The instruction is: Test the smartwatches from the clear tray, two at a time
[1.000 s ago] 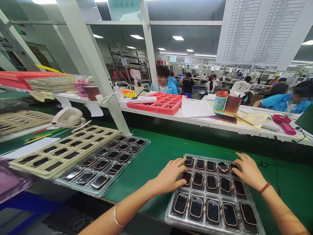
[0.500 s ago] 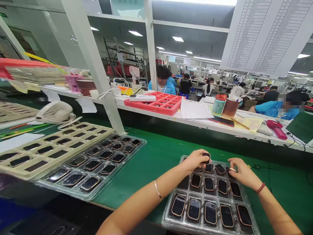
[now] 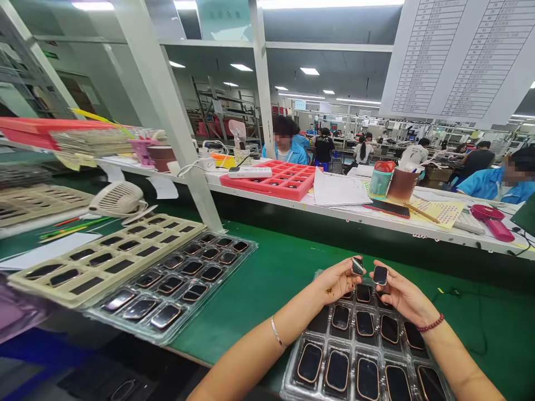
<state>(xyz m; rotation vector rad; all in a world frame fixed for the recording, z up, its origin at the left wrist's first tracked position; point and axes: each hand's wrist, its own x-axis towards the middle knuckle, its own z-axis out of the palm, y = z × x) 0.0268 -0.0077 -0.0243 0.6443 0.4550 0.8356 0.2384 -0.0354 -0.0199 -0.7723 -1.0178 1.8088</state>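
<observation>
**Pinching two-handed above a green bench (image 3: 225, 301)**

Begins at far left with red trays (image 3: 25, 133) on a white shelf (image 3: 334, 216). Below, on the bench, goes on to a beige tray (image 3: 54, 291), set at a slant and bearing dark screens (image 3: 64, 277), with a cream fan (image 3: 119, 197) near its far end. Just beside, to the right, reaches a left clear tray (image 3: 167, 334), filled with rows of rounded, glossy screens (image 3: 166, 316).

Up on the shelf, passes a red compartment tray (image 3: 288, 192) with a white slim box (image 3: 249, 172) resting across it.

Next, wearing a silver bangle (image 3: 276, 331), pinches in the left hand (image 3: 338, 278) a smartwatch screen (image 3: 357, 266), tilted, with glare across the glass. Near it, across a narrow gap, pinches in the right hand (image 3: 403, 292) a second smartwatch screen (image 3: 380, 275), turned face to the camera. Cannot tell exactly which fingers press behind either one. Directly below both, shows a right clear tray (image 3: 290, 370) holding gold-rimmed screens (image 3: 309, 362), partly hidden at the far rows.

At the right wrist, bears a red beaded bracelet (image 3: 432, 323). Along the shelf behind, continues with a teal cup (image 3: 379, 182), a brown cup (image 3: 401, 182) and a pink fan (image 3: 499, 228).
</observation>
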